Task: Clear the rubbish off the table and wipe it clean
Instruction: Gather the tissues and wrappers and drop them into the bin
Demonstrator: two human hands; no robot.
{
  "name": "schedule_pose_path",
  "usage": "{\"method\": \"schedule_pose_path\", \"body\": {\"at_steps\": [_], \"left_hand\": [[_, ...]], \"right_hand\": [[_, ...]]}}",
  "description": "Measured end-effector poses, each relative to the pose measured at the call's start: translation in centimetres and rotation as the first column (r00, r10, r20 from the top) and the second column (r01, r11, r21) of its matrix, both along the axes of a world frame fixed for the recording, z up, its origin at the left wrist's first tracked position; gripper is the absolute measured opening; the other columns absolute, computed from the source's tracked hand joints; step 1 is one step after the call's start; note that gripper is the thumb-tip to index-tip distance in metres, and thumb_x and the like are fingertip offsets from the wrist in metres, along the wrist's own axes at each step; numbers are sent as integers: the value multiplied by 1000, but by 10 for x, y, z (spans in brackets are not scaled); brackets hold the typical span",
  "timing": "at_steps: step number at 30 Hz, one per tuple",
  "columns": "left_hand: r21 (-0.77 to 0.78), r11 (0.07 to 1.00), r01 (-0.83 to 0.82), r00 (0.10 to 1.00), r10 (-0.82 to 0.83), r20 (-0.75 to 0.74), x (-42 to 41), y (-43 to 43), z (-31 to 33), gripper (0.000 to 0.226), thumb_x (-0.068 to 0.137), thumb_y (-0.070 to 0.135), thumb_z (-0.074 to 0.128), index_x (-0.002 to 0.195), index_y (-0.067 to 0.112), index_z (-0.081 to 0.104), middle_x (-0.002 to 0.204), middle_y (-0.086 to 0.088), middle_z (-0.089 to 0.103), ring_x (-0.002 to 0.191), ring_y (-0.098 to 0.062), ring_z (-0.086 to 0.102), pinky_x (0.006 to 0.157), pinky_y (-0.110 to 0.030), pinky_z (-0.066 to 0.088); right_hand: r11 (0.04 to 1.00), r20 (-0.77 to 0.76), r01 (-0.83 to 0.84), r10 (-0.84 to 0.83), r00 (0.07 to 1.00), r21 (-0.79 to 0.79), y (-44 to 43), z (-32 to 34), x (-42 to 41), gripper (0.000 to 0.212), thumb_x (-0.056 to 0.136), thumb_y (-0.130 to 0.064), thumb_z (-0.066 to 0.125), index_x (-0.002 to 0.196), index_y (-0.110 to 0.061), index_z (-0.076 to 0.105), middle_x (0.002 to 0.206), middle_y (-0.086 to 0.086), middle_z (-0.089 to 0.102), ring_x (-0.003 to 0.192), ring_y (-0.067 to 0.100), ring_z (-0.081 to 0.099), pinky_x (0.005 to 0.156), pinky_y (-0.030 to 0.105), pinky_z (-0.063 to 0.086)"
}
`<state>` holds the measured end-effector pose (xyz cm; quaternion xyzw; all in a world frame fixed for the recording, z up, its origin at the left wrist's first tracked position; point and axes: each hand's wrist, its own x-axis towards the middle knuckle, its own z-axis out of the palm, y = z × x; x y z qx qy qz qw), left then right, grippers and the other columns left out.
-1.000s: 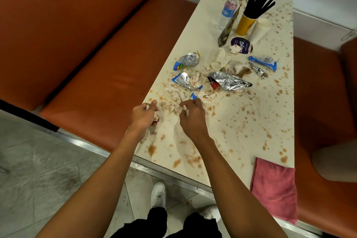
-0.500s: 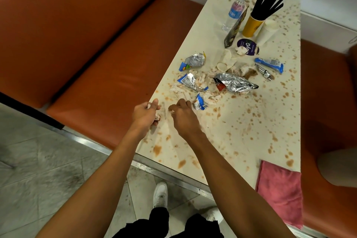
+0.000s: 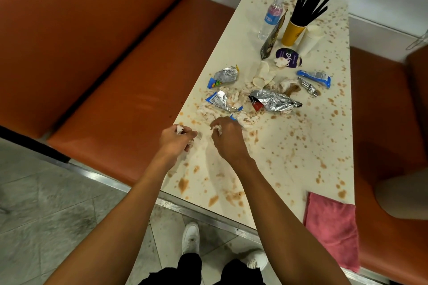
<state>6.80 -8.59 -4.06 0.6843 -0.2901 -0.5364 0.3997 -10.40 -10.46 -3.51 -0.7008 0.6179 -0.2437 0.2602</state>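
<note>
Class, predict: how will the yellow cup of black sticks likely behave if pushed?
The yellow cup probably tips easily: tall black sticks fan out far above its rim. It looks like paper, so likely light and crushable.

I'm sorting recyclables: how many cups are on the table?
2: a yellow cup holding black straws at the table's far end, and a white cup beside it, possibly a stack.

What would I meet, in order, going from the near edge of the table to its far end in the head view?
Pink cloth → right hand pinching tissue scraps → silver wrapper → purple lid → yellow cup of black straws.
</note>
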Motion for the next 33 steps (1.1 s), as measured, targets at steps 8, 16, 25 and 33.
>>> {"method": "schedule_pose_path", "body": {"at_steps": [8,16,25,33], "left_hand": [[4,1000,4,1000,-4,20,3,-3,2,11,93,9,79,97,5,70,82,-11,69,60,-22,60,53,-32,51],[20,1000,-4,999,3,47,6,-6,-2,9,93,12,79,95,10,71,86,-10,72,63,-22,63,56,-33,52],[-3,1000,27,998,-27,58,-16,-10,5,4,96,7,72,93,9,71,89,-9,72,59,-23,60,57,-36,53],[-41,981,188,982,-186,37,-71,-10,22,3,98,12,71,100,10,73,83,-11,73,65,-25,71,53,-34,54]], "right_hand": [[995,-299,-91,96,949,30,-26,-4,24,46,96,8,57,136,-12,68,129,17,60,128,41,46,98,46,51],[996,-154,-50,60,986,68,-2,-6,15,42,92,11,60,129,-9,67,126,18,57,123,38,48,96,45,49],[979,54,127,-137,989,159,28,16,-25,29,96,1,56,111,-11,77,116,9,53,103,25,61,83,10,36],[948,58,285,-296,953,144,51,23,-82,33,92,0,58,105,-21,80,107,13,69,91,24,65,75,15,38]]}}
